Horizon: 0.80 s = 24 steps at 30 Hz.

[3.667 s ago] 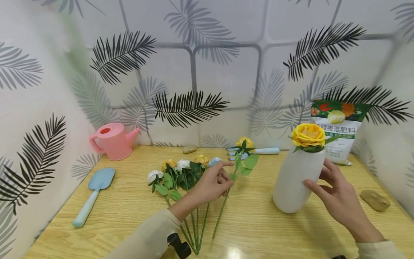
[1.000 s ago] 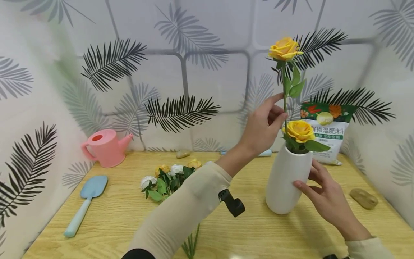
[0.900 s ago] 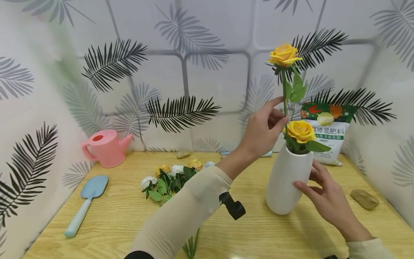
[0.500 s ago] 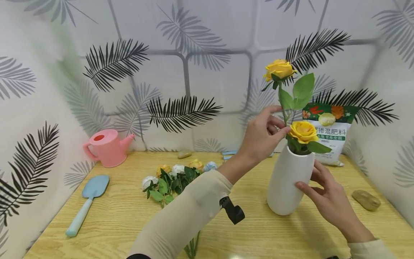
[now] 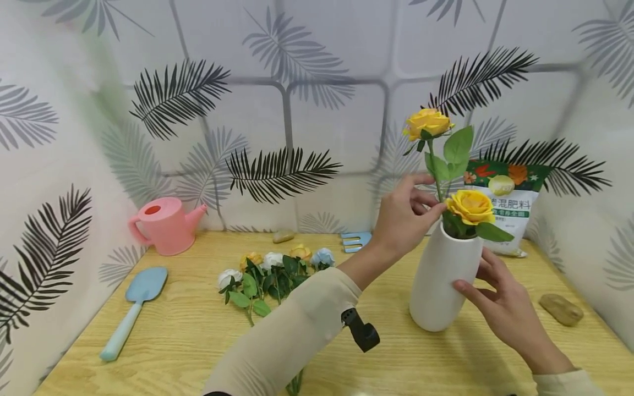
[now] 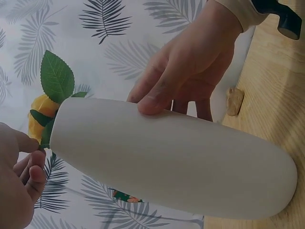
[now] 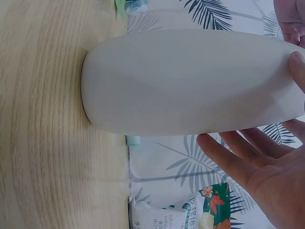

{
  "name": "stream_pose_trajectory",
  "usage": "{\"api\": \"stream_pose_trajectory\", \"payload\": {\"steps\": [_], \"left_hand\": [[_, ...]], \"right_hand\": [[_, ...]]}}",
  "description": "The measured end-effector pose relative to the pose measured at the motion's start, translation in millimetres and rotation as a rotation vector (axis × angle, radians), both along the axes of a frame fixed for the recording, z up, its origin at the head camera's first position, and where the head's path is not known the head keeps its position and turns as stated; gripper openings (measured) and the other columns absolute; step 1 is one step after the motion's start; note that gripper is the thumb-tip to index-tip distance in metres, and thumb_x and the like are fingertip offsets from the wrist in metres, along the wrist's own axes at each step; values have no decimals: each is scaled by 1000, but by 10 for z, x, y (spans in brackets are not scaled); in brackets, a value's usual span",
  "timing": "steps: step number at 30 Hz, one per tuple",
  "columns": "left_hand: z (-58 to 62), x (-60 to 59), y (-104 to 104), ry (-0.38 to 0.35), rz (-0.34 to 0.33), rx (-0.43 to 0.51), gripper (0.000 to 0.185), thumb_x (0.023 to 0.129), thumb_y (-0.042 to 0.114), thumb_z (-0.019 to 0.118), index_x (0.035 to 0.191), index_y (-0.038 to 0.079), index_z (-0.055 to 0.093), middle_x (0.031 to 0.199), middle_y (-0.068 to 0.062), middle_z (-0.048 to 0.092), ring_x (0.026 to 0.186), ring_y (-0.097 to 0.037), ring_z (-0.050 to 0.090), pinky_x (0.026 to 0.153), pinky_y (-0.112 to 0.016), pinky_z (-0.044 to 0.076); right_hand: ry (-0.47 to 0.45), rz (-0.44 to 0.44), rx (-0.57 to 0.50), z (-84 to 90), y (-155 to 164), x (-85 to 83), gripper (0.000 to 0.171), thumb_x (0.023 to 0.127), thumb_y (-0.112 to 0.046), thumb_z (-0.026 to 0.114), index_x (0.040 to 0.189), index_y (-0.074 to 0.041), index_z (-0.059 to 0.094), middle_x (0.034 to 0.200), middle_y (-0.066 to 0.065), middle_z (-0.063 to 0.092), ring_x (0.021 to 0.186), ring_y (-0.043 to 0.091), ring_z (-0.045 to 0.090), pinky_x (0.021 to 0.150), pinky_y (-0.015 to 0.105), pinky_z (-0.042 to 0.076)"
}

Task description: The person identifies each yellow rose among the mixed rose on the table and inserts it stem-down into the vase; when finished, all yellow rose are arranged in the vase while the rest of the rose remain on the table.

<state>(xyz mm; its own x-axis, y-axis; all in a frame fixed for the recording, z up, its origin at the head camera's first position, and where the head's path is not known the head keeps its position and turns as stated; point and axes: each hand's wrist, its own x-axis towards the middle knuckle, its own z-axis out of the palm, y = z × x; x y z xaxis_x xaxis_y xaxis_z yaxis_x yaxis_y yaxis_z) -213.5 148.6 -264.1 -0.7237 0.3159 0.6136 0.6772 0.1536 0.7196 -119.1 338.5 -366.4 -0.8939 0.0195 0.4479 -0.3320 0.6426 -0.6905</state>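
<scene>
White vase (image 5: pixel 441 280) stands on the surface; the right hand (image 5: pixel 500 300) steadies it with nearly straight fingers (image 6: pixel 152 102), while the left hand (image 5: pixel 403 217) pinches the yellow rose stem (image 5: pixel 436 179) at its mouth.

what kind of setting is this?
Likely a staged tabletop booth for flower arranging or gardening: wooden table boxed in by leaf-print walls, with a pink watering can, a blue trowel and a fertilizer bag.

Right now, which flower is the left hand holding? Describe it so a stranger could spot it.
Find the white vase on the table's right side. Two yellow roses rise from it; the left hand pinches the stem of the tall rose, well above the short rose at the rim.
</scene>
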Motion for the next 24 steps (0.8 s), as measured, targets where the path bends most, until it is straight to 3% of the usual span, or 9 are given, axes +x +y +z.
{"api": "stream_pose_trajectory", "payload": {"steps": [8, 24], "left_hand": [[-83, 7, 18, -103, -43, 14, 36, 90, 4, 73, 124, 3, 59, 95, -14, 77, 64, -2, 58, 60, -11, 51], [-109, 4, 62, -134, -53, 65, 22, 94, 6, 71, 114, 2, 64, 96, -15, 77, 61, -3, 61, 56, -14, 55]], "right_hand": [[-3, -8, 6, -2, -3, 4, 74, 96, -12, 69, 159, -21, 31, 132, 29, 58, 104, -22, 48, 75, 7, 52], [-9, -5, 4, -4, -9, 6, 73, 97, -12, 68, 159, -22, 30, 135, 28, 57, 106, -23, 47, 75, 6, 52]]}}
